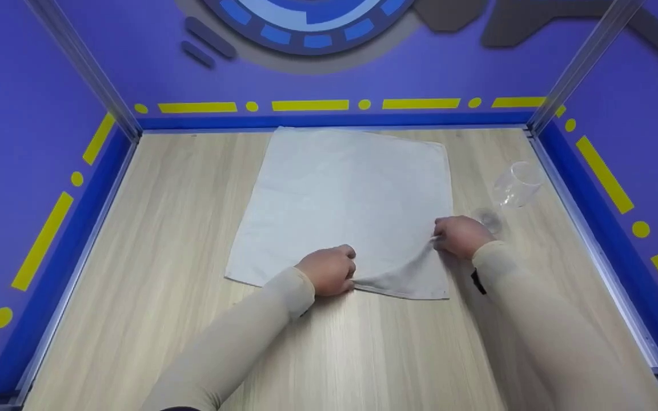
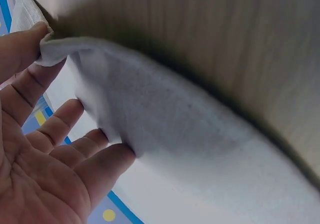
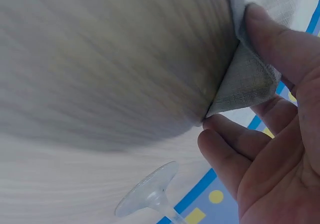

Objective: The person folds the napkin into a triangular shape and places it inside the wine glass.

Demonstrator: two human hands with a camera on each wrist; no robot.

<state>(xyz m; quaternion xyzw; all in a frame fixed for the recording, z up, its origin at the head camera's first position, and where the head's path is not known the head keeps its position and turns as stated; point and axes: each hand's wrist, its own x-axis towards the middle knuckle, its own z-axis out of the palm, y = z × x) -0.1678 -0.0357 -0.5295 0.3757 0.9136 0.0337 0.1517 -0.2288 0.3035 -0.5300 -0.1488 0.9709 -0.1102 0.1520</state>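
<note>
A pale grey-white square cloth (image 1: 334, 194) lies mostly flat on the wooden table, its front edge lifted between the two hands. My left hand (image 1: 329, 271) pinches that front edge between thumb and index finger; in the left wrist view the other fingers (image 2: 102, 171) are spread against the fabric. Farther right, my right hand (image 1: 461, 237) holds the cloth near its right side, where the right wrist view shows the thumb (image 3: 280, 44) over a fold of fabric (image 3: 245, 81). Below the raised part, the front right corner rests on the table.
A clear stemmed glass (image 1: 516, 185) stands just beyond my right hand, its foot (image 3: 147, 189) close to the fingers in the right wrist view. Blue-purple walls (image 1: 329, 91) with yellow marks and metal rails (image 1: 586, 245) border the wooden tabletop (image 1: 152, 228).
</note>
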